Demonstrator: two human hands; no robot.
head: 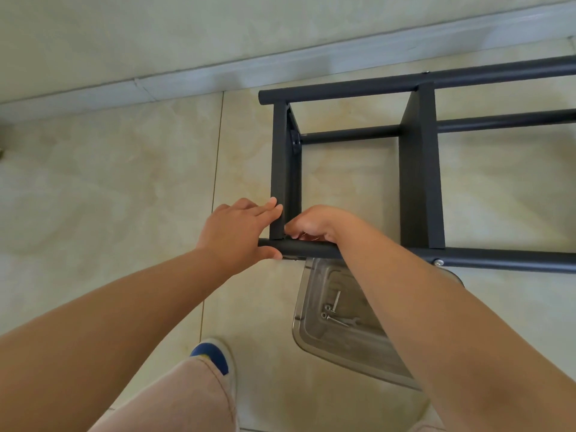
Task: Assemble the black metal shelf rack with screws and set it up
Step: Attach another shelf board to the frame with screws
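1. Rack (417, 169) lies on its side on the tile floor (124, 182), near the wall skirting (187, 79). Long tubes run left to right; two flat shelf panels cross between them.
2. Left hand (240, 232) is at the left end of the near tube (467, 258): fingers straight and flat against the end panel (280, 169), thumb under the tube. Open, pressing, not wrapped round anything.
3. Right hand (314, 222) sits just inside the corner where end panel meets near tube, fingers curled down at the joint. Something small may be pinched there; can't tell what, or whether it grips anything. Fingertips hidden behind the knuckles.
4. Screw head (439, 262) shows on the near tube under the second panel; another on the far tube above that panel.
5. Clear plastic tray (336, 322) on the floor below the near tube, partly under the right forearm. Loose screws (330, 313) lie in it.
6. Person's shoe (215, 357), blue toe, white edge, and a beige trouser leg show at bottom centre, left of the tray.
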